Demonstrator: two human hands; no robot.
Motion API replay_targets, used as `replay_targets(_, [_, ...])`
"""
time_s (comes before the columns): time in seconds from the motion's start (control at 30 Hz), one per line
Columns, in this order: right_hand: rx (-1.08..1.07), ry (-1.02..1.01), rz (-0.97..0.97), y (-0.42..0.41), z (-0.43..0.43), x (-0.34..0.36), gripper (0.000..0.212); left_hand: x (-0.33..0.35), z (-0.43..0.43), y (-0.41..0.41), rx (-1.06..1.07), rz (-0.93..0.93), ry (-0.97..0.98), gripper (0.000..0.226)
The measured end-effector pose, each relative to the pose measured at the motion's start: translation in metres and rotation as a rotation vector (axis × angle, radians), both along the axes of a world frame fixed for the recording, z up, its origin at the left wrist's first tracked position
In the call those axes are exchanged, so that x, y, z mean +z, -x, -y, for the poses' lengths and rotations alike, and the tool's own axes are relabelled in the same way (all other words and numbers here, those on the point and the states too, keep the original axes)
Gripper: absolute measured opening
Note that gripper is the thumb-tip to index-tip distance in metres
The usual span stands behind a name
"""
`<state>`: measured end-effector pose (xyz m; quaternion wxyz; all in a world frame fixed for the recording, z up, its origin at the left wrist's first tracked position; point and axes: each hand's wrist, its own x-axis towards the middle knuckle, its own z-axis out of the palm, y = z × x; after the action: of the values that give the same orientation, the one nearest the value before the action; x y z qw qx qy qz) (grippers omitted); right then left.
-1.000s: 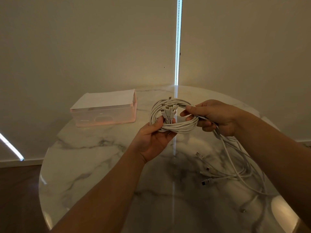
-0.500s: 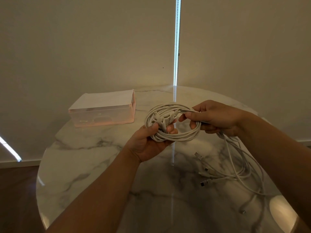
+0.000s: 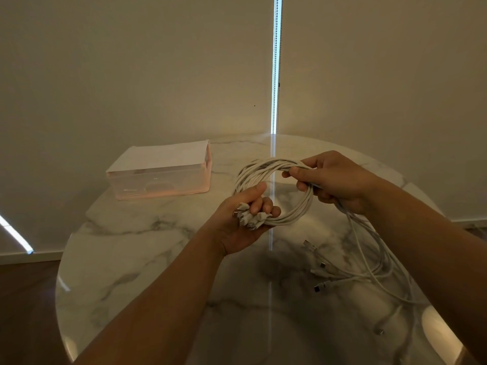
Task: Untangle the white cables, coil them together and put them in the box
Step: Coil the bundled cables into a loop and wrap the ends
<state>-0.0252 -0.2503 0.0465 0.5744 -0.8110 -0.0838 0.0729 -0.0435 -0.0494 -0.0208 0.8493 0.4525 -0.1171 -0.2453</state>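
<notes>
The left hand (image 3: 242, 226) grips the cables (image 3: 266, 164) at the coil's lower edge, plug ends (image 3: 247, 217) now bunched in its fist instead of lying across the loop. The right hand (image 3: 334, 180) pinches the top. The white ring, wider than before, hangs above the desk (image 3: 147, 259), tails trailing right.

Nothing readable here tbh: the box (image 3: 158, 177), the white cables (image 3: 295, 214) and the marble worktop (image 3: 131, 259) carry no legible text, label, brand or number.
</notes>
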Motion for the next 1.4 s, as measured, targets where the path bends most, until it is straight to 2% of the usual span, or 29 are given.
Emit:
replay_targets(0.13, [-0.035, -0.019, 0.025, 0.000, -0.001, -0.002, 0.018, 0.002, 0.003, -0.001, 0.054, -0.059, -0.093, 0.035])
replay_targets(0.27, [-0.054, -0.033, 0.038, 0.000, -0.001, -0.004, 0.017, 0.004, 0.003, 0.001, 0.038, -0.070, -0.145, 0.013])
replay_targets(0.33, [-0.060, -0.032, 0.043, -0.001, -0.001, -0.003, 0.017, 0.003, 0.002, 0.001, 0.029, -0.033, -0.181, 0.031])
replay_targets(0.4, [-0.059, -0.032, 0.056, -0.001, 0.000, -0.001, 0.016, 0.003, 0.002, 0.001, 0.036, -0.009, -0.237, 0.036])
replay_targets(0.6, [-0.054, -0.023, 0.080, 0.001, -0.002, 0.000, 0.016, 0.002, 0.003, 0.002, 0.009, -0.085, -0.329, 0.029])
replay_targets(0.73, [-0.048, -0.006, 0.073, 0.002, 0.000, 0.004, 0.016, 0.005, 0.000, 0.005, -0.100, -0.157, -0.373, 0.036])
replay_targets(0.87, [-0.002, 0.131, 0.111, 0.002, 0.005, 0.007, 0.017, 0.015, -0.005, 0.004, -0.086, -0.197, -0.420, 0.017])
replay_targets(0.93, [0.019, 0.155, 0.092, 0.002, 0.008, 0.007, 0.019, 0.019, -0.010, 0.002, -0.082, -0.192, -0.407, 0.015])
replay_targets(1.03, [0.097, 0.172, 0.067, 0.005, 0.015, 0.009, 0.017, 0.020, -0.018, 0.001, -0.069, -0.196, -0.372, 0.021])
replay_targets(1.17, [0.143, 0.506, 0.293, 0.002, 0.022, 0.011, 0.012, 0.017, -0.021, -0.001, -0.032, -0.222, -0.368, 0.027])
replay_targets(1.3, [0.182, 0.632, 0.247, 0.004, 0.028, 0.016, 0.029, 0.015, -0.027, -0.005, -0.015, -0.225, -0.379, 0.028])
replay_targets(1.4, [0.224, 0.711, 0.258, 0.004, 0.030, 0.014, 0.026, 0.014, -0.025, -0.004, 0.000, -0.219, -0.409, 0.026])
